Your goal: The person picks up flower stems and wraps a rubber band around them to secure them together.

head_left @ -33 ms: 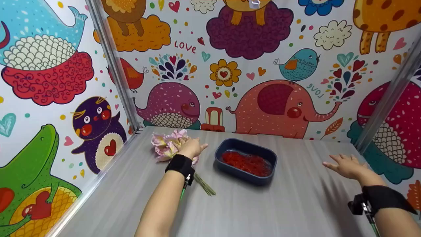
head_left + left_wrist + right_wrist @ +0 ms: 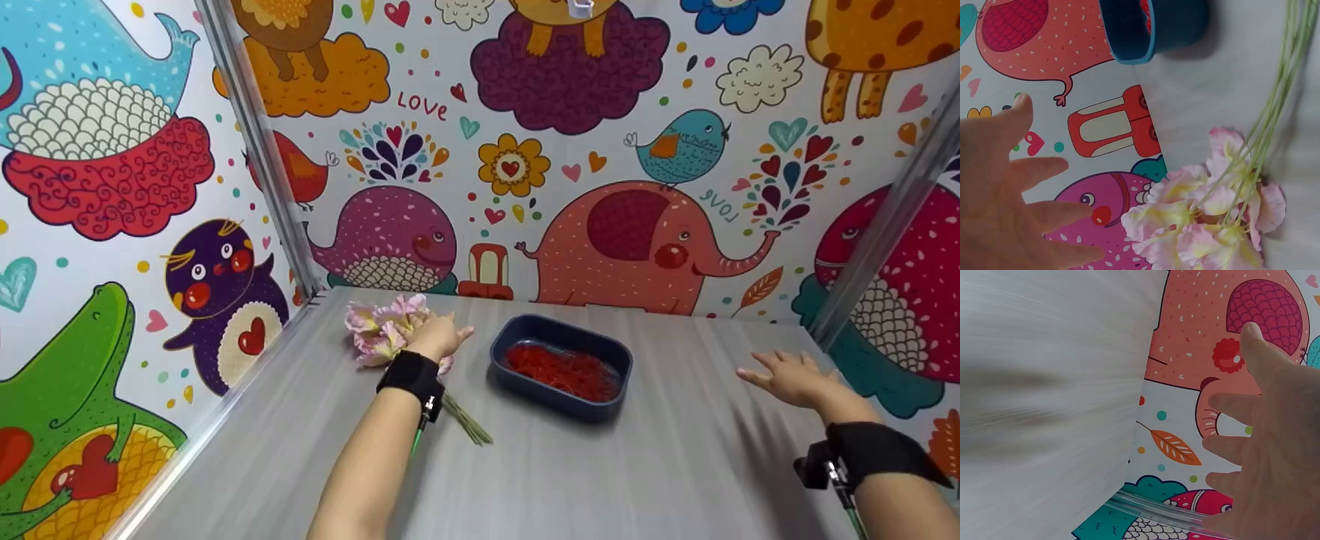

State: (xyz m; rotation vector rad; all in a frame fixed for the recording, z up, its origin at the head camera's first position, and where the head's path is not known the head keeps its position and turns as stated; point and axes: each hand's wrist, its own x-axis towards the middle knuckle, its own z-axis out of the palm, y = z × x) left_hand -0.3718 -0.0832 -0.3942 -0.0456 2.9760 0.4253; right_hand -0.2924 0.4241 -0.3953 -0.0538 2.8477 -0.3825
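Left hand (image 2: 439, 335), fingers spread, hovered over pink flower bunch (image 2: 382, 330) | light, crushable; likely best taken by stems (image 2: 466, 421) | right hand (image 2: 791, 377) spread, empty.

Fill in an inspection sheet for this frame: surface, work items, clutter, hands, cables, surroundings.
Surface: grey wood-grain table.
Work items: bunch of pink artificial flowers lying at the far left, green stems toward the near edge; dark blue tray at centre holding red rubber bands.
Clutter: nothing seen.
Hands: left hand over the flowers, fingers spread, not gripping; right hand open, above bare table on the right.
Cables: a green cord hangs from the left wrist strap.
Surroundings: cartoon animal wall panels in metal frames on three sides.
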